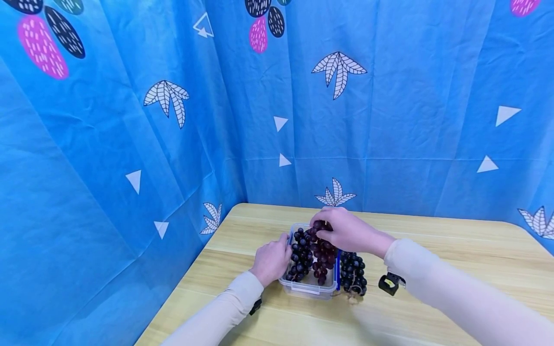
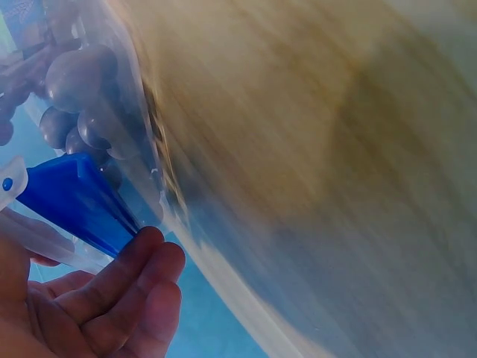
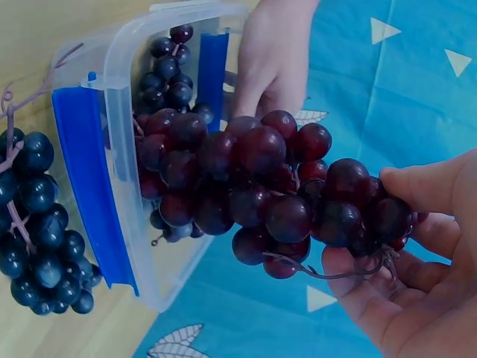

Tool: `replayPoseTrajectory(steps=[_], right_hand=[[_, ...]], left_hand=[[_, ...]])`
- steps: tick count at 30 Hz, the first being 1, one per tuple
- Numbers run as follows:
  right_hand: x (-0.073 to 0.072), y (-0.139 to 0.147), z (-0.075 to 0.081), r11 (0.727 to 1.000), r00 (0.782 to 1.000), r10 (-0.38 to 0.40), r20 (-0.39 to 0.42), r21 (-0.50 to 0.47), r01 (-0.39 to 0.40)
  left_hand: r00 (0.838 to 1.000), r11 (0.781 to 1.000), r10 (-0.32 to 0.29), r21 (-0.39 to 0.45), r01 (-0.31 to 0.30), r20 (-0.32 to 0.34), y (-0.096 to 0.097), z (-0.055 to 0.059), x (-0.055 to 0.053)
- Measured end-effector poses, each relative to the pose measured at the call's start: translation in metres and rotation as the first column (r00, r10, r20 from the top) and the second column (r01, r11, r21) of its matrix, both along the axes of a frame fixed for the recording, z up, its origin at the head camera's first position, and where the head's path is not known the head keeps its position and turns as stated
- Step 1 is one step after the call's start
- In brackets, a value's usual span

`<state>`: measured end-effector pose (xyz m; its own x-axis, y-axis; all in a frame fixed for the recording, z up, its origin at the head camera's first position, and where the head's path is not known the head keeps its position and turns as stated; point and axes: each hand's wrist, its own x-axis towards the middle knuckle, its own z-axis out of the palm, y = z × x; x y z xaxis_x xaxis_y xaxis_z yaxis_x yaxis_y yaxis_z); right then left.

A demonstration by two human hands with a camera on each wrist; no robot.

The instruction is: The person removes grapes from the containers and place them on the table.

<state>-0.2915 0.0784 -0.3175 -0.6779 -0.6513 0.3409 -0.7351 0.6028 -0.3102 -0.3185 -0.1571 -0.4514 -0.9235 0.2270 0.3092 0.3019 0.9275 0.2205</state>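
My right hand (image 1: 346,230) pinches the stem end of a dark red grape bunch (image 3: 261,171), whose lower part hangs inside a clear plastic container (image 1: 307,289). At the container's left side, my left hand (image 1: 271,259) holds its blue side latch (image 2: 82,201) between fingers and thumb. A black grape bunch (image 1: 301,254) lies inside the container along the left. Outside on the right, next to another blue latch (image 3: 93,190), rests a second black grape bunch (image 1: 353,273) with its stem toward the front.
The container stands on a light wood table (image 1: 441,269). A blue patterned cloth (image 1: 411,115) hangs behind the table and along its left side. A black wrist device (image 1: 389,283) is strapped at the right sleeve.
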Motion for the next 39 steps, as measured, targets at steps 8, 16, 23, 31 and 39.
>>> replayPoseTrajectory(steps=[8,16,23,31,39], right_hand=[[0.001,0.006,0.012,1.000,0.999,-0.003,-0.048,-0.015,0.003],[0.004,0.013,0.025,0.999,0.997,-0.022,-0.070,-0.028,0.020],[0.008,0.020,0.039,0.999,0.997,-0.033,-0.076,-0.042,0.030],[0.012,0.032,0.049,0.999,0.995,-0.034,-0.092,-0.031,0.031],[0.021,0.044,0.058,0.999,0.996,-0.047,-0.079,-0.021,0.046]], left_hand=[[1.000,1.000,-0.006,0.009,0.006,0.008,0.001,0.001,0.001],[1.000,1.000,-0.005,0.016,0.005,0.028,0.001,0.004,0.003],[1.000,1.000,-0.004,0.007,0.004,0.012,0.001,0.003,0.003],[1.000,1.000,-0.005,0.001,0.005,0.005,0.001,0.003,0.002],[1.000,1.000,-0.003,0.003,0.003,0.018,0.001,0.003,0.002]])
